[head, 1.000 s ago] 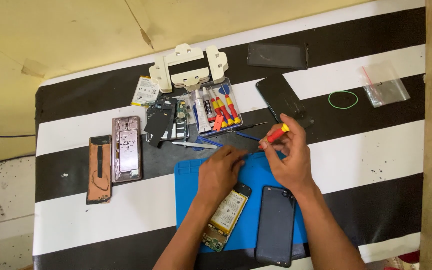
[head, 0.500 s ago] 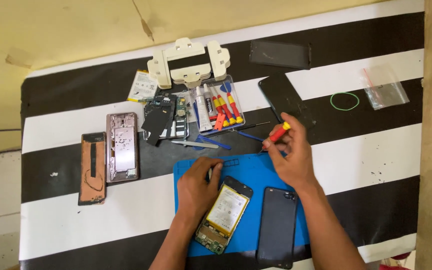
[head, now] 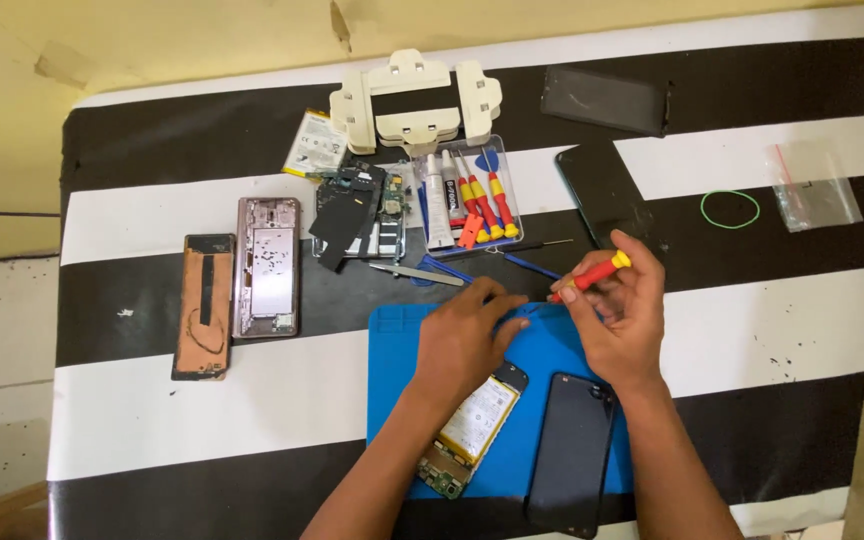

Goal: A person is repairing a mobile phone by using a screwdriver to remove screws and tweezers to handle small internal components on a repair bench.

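Note:
My right hand (head: 620, 310) grips a red screwdriver with a yellow cap (head: 592, 275), its tip pointing down-left over the blue work mat (head: 392, 350). My left hand (head: 464, 335) lies flat on the mat, fingers spread toward the screwdriver tip, covering the upper end of an opened phone (head: 472, 430) whose battery and circuit board show. A black phone screen (head: 572, 455) lies on the mat beside it, under my right wrist.
On the striped black-and-white table: a clear tray of screwdrivers and glue tubes (head: 472, 195), tweezers (head: 417, 272), loose phone parts (head: 357, 215), a metal phone frame (head: 268, 265), a brown back cover (head: 203, 305), a white holder (head: 415, 100), dark panels (head: 605, 100), a green rubber band (head: 729, 208), a small bag (head: 817, 200).
My left hand slid up off the opened phone toward the top of the mat. My right hand with the screwdriver stayed near the mat's upper right edge.

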